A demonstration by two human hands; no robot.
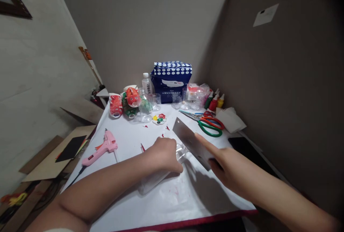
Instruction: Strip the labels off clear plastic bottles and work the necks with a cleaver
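My left hand is wrapped over a clear plastic bottle that lies on its side on the white-covered table. Part of the bottle is hidden under my hand and forearm; one end shows just past my fingers. My right hand grips a kitchen cleaver by its handle, with the index finger stretched along the broad metal blade. The blade is raised to the right of the bottle, apart from it as far as I can see. Small red scraps lie on the cloth beyond my left hand.
A pink glue gun lies at the left. Behind stand fish-like bottle crafts, a blue bag and cut plastic cups. A paint palette, green-handled scissors, paint bottles and tissues are around.
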